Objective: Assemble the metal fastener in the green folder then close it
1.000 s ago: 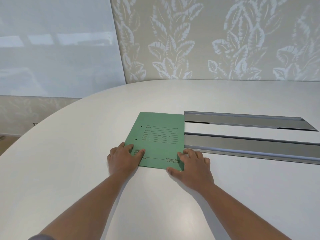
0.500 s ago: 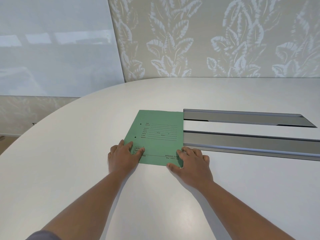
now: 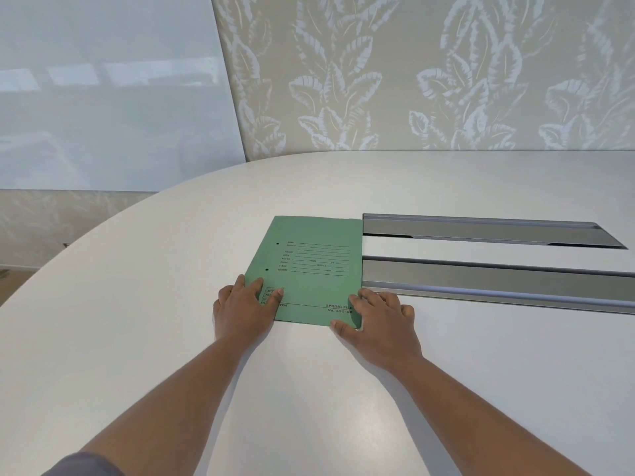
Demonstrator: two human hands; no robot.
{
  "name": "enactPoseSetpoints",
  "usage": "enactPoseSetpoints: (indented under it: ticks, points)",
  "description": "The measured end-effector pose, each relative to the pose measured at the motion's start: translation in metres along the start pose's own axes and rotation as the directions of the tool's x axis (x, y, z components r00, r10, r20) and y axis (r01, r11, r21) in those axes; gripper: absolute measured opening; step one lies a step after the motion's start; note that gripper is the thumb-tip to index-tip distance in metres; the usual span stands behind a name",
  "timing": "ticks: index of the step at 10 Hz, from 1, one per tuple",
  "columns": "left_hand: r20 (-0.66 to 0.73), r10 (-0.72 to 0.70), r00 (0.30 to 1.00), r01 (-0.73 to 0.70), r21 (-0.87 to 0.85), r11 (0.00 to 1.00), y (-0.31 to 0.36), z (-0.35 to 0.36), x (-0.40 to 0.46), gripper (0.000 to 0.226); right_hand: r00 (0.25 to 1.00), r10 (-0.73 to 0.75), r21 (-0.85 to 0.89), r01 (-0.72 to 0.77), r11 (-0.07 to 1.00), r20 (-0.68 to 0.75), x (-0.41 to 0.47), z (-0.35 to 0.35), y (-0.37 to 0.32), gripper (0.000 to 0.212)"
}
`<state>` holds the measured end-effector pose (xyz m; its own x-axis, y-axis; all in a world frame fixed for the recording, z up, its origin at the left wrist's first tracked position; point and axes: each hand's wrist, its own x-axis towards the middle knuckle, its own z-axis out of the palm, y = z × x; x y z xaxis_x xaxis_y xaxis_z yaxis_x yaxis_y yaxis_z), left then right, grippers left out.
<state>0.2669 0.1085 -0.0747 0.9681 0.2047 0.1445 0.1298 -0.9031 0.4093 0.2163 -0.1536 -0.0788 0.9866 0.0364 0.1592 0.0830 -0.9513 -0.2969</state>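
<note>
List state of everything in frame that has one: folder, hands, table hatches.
green folder: closed, flat on the table, printed cover up, two punch holes empty.
left hand: open, fingers flat on the folder's near left corner.
right hand: open, fingers on the near right corner, thumb at the near edge.
far cable hatch: lid tilted open.
near cable hatch: cannot tell.
metal fastener: not visible.
</note>
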Motion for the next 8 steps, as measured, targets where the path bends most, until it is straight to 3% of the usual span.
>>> enactPoseSetpoints:
  ticks: [4,5,6,8]
  points:
    - [-0.037,0.025,0.999,-0.025,0.012,1.0,0.001,0.0,-0.003,0.073,1.0,0.004,0.01,-0.004,1.0,0.001,-0.002,0.0,-0.001,0.08]
    - [-0.112,0.118,0.987,-0.116,0.022,0.993,0.006,-0.001,-0.01,0.069,0.999,0.012,0.011,-0.012,1.0,-0.035,-0.006,-0.003,-0.002,0.078]
    - [-0.114,0.28,0.953,-0.271,0.087,0.959,0.011,0.001,-0.022,0.064,0.999,0.027,0.031,-0.026,0.999,-0.045,-0.014,-0.007,-0.004,0.078]
    - [-0.067,0.421,0.904,-0.419,0.048,0.907,0.035,-0.007,-0.057,0.068,0.992,0.062,0.132,-0.047,0.99,-0.114,-0.047,-0.019,-0.007,0.081]
